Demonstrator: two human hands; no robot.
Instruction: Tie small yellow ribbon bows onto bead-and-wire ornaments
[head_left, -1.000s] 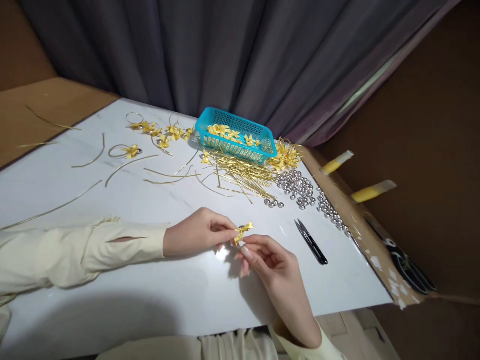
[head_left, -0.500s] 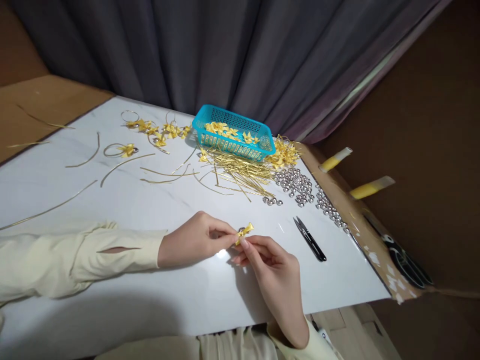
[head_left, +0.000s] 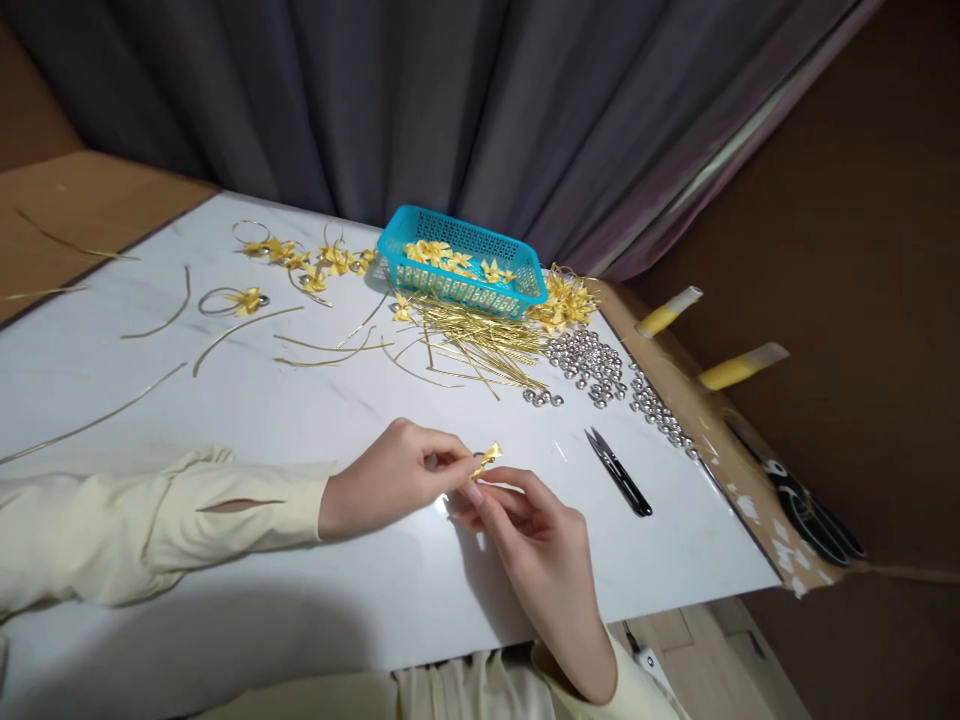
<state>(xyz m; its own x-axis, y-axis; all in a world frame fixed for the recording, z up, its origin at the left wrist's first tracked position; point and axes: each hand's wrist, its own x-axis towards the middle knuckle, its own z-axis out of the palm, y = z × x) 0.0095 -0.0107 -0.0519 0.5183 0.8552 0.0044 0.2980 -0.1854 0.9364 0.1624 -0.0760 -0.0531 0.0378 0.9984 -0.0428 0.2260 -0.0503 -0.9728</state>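
A small yellow ribbon bow (head_left: 489,455) is pinched between my two hands over the white tabletop (head_left: 420,610). My left hand (head_left: 401,480) comes in from the left, thumb and forefinger closed on the bow's left side. From below right, my right hand (head_left: 536,545) grips its lower edge between thumb and forefinger, the other fingers curled beneath. Something dark and round shows behind the ribbon, partly hidden by fingertips. Gold wire strips (head_left: 480,338) lie in a pile beyond my hands, and silver beads (head_left: 585,360) are heaped beside them.
A blue basket (head_left: 536,290) holds yellow bows at the back. Finished-looking bows with wire loops (head_left: 244,300) lie at the left. Black thread snips (head_left: 619,472) rest to the right of my hands. Large scissors (head_left: 814,515) and two yellow-filled tubes (head_left: 742,366) are at the right edge.
My right hand has shifted slightly left and its fingertips now sit closer to my left fingers. The bow has turned a little, with less of it showing.
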